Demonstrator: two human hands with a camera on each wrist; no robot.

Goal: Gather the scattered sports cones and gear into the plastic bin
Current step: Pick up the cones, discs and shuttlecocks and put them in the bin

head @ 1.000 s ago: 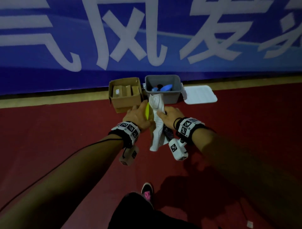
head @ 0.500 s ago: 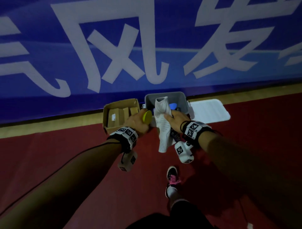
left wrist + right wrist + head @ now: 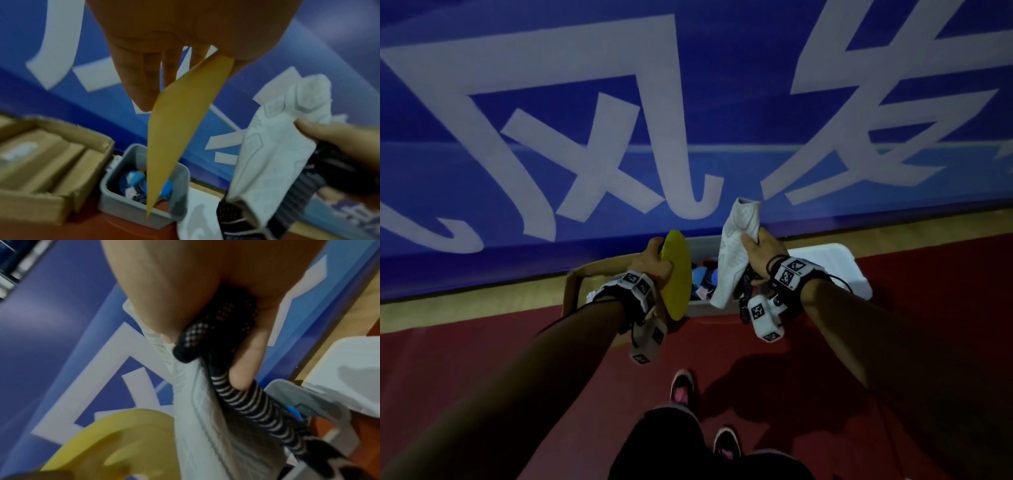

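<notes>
Above the grey plastic bin [image 3: 697, 310] at centre frame, the left hand [image 3: 654, 263] grips a yellow disc cone [image 3: 677, 277] on edge. The right hand [image 3: 762, 255] clutches a white sock [image 3: 732, 253] and dark striped fabric [image 3: 242, 404] — a cardboard box [image 3: 41, 162] sits left, a white lid [image 3: 839, 270] right.

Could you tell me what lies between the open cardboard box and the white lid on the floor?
The grey plastic bin, already holding blue discs, sits between the cardboard box and the white lid; the left wrist view shows it best.

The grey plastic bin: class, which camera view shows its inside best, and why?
The left wrist view: the grey plastic bin shows open-topped, blue items inside. The head view hides most behind the hands; the right wrist view catches only a blurred corner.
</notes>
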